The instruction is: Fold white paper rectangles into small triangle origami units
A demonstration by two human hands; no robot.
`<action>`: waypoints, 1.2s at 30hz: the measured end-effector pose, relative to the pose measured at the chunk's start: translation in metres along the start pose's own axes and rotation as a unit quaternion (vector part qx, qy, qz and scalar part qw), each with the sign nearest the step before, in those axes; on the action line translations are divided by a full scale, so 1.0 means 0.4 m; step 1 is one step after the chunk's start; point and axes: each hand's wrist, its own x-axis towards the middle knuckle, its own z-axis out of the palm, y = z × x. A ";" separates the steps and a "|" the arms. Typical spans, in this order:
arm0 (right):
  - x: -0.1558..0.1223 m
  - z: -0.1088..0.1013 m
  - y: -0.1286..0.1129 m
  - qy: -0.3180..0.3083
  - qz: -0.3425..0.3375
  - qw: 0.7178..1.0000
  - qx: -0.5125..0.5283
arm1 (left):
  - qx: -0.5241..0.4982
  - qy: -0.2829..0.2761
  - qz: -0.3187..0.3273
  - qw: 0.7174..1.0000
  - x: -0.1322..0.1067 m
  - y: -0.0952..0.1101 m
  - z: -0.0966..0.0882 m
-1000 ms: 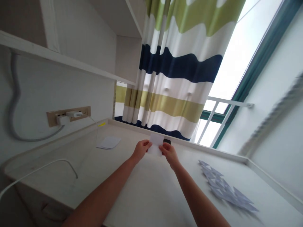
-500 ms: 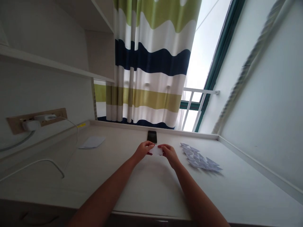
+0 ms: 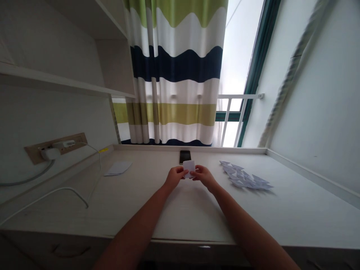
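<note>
My left hand (image 3: 176, 177) and my right hand (image 3: 204, 177) hold a small white paper square (image 3: 189, 168) upright between them, pinching its lower corners with the fingers. Its lower part is partly hidden by my fingers. Just beyond the paper, a black smartphone (image 3: 185, 156) lies flat on the white desk (image 3: 180, 217), not touched by either hand. To the right of my right hand lies a scattered heap of folded paper triangles (image 3: 244, 177).
A loose sheet of white paper (image 3: 118, 168) lies on the desk's left side, near a white cable (image 3: 64, 190). A charger (image 3: 50, 153) sits in a wall socket panel. A shelf overhangs the left, and a striped curtain (image 3: 174, 75) hangs behind the desk.
The view has swung level and moved back. The paper now stands more upright between my hands, showing more of its face than half a second ago. The phone and paper triangles have not visibly moved.
</note>
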 end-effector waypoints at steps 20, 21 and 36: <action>0.005 -0.013 0.009 0.037 -0.014 0.999 -0.033 | 0.008 -0.015 0.006 1.000 0.002 -0.012 -0.008; 0.006 -0.014 0.010 0.035 -0.011 0.999 -0.029 | 0.009 -0.015 0.009 1.000 0.003 -0.013 -0.008; 0.006 -0.018 0.005 0.029 0.034 0.998 0.041 | 0.049 0.024 0.054 0.997 0.008 -0.013 -0.017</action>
